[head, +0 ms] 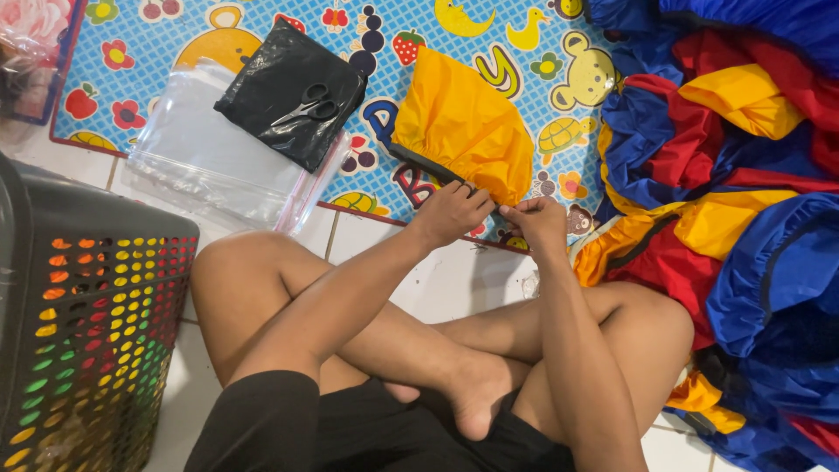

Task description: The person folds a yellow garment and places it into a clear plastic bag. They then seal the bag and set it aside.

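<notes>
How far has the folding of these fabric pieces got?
Done: nothing looks clearly finished. In hand: the left hand and right hand pinch the dark edge of a yellow cloth on the mat. Left: a heap of red, blue and yellow cloth lies unsorted.

Patterned mat (524,61) on tiled floor (437,280)

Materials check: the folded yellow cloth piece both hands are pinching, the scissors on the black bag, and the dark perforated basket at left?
Folded yellow cloth piece: looks like thin synthetic fabric, slightly glossy, crisp creases, with a dark band along one edge; left hand and right hand pinch that edge.
Scissors: probably steel blades, shiny, with black handles.
Dark perforated basket: likely moulded plastic, matte, with regular round holes.
</notes>
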